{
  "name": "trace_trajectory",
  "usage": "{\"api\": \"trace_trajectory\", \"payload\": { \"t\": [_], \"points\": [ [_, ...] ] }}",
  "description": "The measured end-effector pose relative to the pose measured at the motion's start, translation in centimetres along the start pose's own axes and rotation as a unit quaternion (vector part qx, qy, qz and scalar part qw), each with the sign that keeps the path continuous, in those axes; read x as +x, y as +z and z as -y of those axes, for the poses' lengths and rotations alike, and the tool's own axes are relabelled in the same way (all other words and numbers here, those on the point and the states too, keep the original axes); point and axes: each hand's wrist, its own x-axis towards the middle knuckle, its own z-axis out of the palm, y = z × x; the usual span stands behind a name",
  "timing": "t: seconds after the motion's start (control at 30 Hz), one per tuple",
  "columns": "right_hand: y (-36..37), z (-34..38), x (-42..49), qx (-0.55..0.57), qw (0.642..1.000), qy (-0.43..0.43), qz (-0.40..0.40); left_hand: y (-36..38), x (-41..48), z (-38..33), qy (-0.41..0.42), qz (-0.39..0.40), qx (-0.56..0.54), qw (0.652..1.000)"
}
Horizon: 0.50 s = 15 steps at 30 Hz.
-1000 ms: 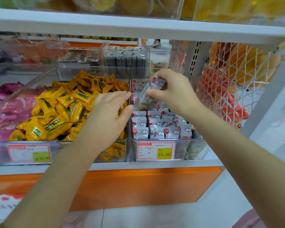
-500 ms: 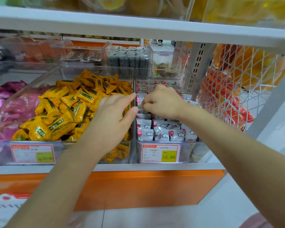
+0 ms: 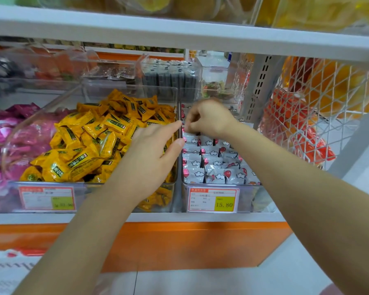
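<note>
Now the right hand (image 3: 209, 119) has dropped from above the clear bin (image 3: 248, 199) onto the white cloud-print packets (image 3: 213, 167) inside, fingers curled; whether they pinch one I cannot tell. The left hand (image 3: 151, 158) stays flat and relaxed over the yellow packets (image 3: 83, 150).

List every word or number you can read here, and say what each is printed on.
"15.80": on the yellow patch of the white-packet bin's price tag.
The yellow-packet bin's price tag: number too blurred to read.
Print on the yellow packets and white packets, and both tags' small lines: too small to read.
</note>
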Motion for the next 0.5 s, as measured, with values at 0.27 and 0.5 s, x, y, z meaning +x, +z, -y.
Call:
{"api": "trace_trajectory", "payload": {
  "t": [0.27,0.5],
  "points": [
    [-2.8,0.2,-3.9,0.281,0.939,0.005,-0.199,0.1,-0.1,-0.3,-0.012,-0.013,-0.017,1.000],
    [-3.2,-0.4,-8.4,0.506,0.815,0.068,-0.274,0.0,-0.3,-1.0,-0.014,-0.069,-0.051,0.996]
  ]
}}
